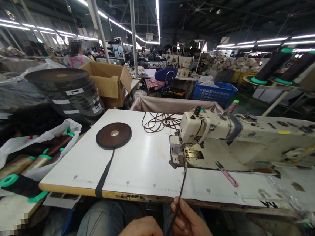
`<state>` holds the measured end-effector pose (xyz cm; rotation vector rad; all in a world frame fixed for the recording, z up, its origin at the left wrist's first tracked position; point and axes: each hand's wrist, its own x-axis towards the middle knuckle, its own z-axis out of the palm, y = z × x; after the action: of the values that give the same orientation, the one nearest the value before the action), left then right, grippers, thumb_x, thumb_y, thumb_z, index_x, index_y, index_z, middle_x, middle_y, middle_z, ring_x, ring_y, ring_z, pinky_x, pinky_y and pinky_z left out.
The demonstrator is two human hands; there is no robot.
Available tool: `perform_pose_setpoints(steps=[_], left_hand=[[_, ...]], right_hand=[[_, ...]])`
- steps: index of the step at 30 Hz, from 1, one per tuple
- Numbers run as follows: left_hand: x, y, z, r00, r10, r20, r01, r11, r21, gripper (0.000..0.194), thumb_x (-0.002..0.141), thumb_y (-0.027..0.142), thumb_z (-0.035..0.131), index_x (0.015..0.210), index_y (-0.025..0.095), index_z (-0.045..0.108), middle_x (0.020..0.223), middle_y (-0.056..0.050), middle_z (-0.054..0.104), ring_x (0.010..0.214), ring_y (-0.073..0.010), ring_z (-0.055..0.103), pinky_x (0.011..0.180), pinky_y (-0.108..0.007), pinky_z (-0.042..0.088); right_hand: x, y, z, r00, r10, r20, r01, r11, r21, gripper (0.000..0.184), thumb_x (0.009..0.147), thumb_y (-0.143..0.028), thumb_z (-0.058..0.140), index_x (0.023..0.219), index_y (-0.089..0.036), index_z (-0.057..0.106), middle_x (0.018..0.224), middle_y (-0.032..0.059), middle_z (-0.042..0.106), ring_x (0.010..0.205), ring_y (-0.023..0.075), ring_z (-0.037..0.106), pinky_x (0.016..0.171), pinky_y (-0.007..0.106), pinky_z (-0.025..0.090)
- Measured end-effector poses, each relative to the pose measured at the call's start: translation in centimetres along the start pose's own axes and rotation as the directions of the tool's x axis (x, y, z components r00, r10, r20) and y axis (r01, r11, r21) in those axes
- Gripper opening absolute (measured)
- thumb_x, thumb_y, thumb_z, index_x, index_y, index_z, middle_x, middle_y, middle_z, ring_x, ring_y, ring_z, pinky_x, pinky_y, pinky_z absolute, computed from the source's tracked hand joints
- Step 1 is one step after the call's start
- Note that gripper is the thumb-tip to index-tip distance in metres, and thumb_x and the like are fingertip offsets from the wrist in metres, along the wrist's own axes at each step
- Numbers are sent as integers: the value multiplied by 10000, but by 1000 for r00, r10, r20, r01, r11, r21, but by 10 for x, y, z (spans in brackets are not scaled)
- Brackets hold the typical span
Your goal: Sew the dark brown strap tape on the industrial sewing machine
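A narrow dark brown strip [183,185] runs from the sewing machine [203,128] over the table's front edge to my hands. My right hand [191,224] pinches it between thumb and fingers just below that edge. Lower and to the left, my left hand [140,232] is closed on the same strip, its fingertips partly hidden. On the left of the white table lies a flat brown roll of tape [103,137]. Its loose tail [105,176] hangs over the front edge. Behind the needle area, loops of thin brown strip [158,122] are heaped.
Pink-handled thread snips [228,174] lie right of the needle. Stacked large tape rolls [68,91] and a cardboard box [108,82] stand at the back left. Thread cones [19,185] lie at far left. A blue crate [213,92] is behind the machine. Other people sit further off.
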<state>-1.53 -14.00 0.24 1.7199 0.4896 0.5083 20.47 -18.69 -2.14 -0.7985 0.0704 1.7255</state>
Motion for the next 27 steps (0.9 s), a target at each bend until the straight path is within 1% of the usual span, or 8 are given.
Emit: perform_pose_setpoints(steps=[6, 10, 14, 17, 23, 27], left_hand=[[-1, -3, 2, 999, 36, -10, -36, 999, 17, 275, 1012, 484, 614, 963, 216, 651, 931, -31, 662, 906, -162, 624, 847, -226, 464], [-1, -2, 1, 1000, 24, -10, -24, 1000, 20, 288, 1014, 493, 611, 976, 212, 665, 935, -35, 671, 894, -161, 621, 830, -225, 465], [0, 0, 2, 1000, 26, -8, -26, 1000, 12, 315, 1007, 514, 612, 956, 209, 673, 920, -36, 677, 869, -161, 614, 814, -233, 465], [0, 0, 2, 1000, 29, -8, -29, 999, 14, 310, 1007, 508, 612, 957, 209, 680, 917, -38, 681, 876, -166, 618, 821, -239, 467], [-2, 2, 1, 1000, 7, -19, -6, 999, 33, 278, 1005, 489, 626, 979, 220, 691, 938, -40, 706, 885, -172, 634, 821, -242, 478], [-2, 5, -1, 999, 23, -22, -22, 999, 46, 259, 1010, 472, 624, 1002, 225, 702, 947, -47, 720, 887, -173, 646, 811, -239, 477]], right_hand=[[0, 1, 0, 1000, -8, -20, 8, 1000, 4, 417, 577, -340, 1044, 859, -143, 808, 739, -25, 727, 468, -21, 346, 402, 95, 212], [-1, 0, 0, 1000, -5, -30, 5, 1000, 6, 422, 584, -347, 1041, 867, -141, 806, 748, -22, 727, 471, -21, 351, 402, 96, 213], [-1, 0, 1, 1000, 1, -10, -1, 1000, -10, 409, 591, -348, 1039, 853, -142, 801, 745, -25, 714, 475, -19, 345, 402, 98, 209], [-1, 1, 2, 1000, -7, 6, 7, 1000, -19, 414, 583, -351, 1042, 847, -146, 798, 742, -30, 703, 477, -20, 330, 403, 99, 206], [0, 2, 0, 1000, -13, -4, 13, 1000, -28, 419, 586, -356, 1041, 849, -145, 793, 752, -32, 691, 485, -21, 318, 408, 98, 212], [-1, 1, 0, 1000, -8, -8, 7, 999, -36, 417, 588, -352, 1041, 853, -147, 792, 758, -36, 689, 490, -20, 318, 412, 100, 205]])
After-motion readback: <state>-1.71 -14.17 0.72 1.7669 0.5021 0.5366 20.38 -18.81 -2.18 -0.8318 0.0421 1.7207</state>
